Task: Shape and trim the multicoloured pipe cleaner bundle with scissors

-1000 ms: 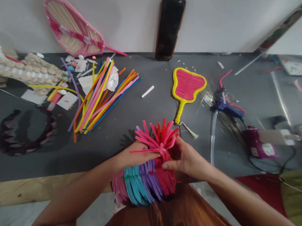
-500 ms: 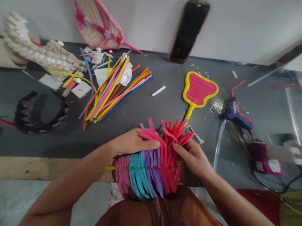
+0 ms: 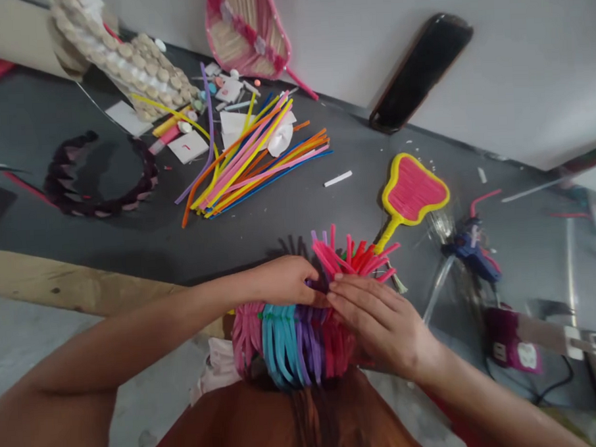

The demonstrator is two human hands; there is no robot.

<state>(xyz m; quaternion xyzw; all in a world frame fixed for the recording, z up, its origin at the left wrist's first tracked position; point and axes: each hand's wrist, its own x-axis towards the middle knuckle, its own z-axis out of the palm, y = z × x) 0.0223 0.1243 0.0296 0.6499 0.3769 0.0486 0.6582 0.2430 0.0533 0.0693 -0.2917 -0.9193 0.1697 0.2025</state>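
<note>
A thick bundle of bent pipe cleaners (image 3: 280,349) lies near my body at the table's front edge, banded in dusty pink, light blue, purple and red. Loose pink and red ends fan upward from its right side. My left hand (image 3: 290,281) is curled on the top of the bundle at the purple part, thumb and fingers closed. Across the red and pink stems lies my right hand (image 3: 386,318), fingers together and their tips close to the left hand; its thumb is hidden. Just beyond the stem ends is a yellow-edged pink hand fan (image 3: 415,189).
Loose pipe cleaners (image 3: 256,159) in several colours lie farther back. A dark headband (image 3: 104,205) rests at left. A phone (image 3: 422,73) leans against the wall beside a pink-edged fan (image 3: 250,34). At right are a blue glue gun (image 3: 474,252) and a purple power socket (image 3: 513,342).
My right hand has turned over, its fingers now covering the red and pink stems instead of pinching near their ends. My left hand has moved right, onto the purple part. The view has shifted and tilted.
</note>
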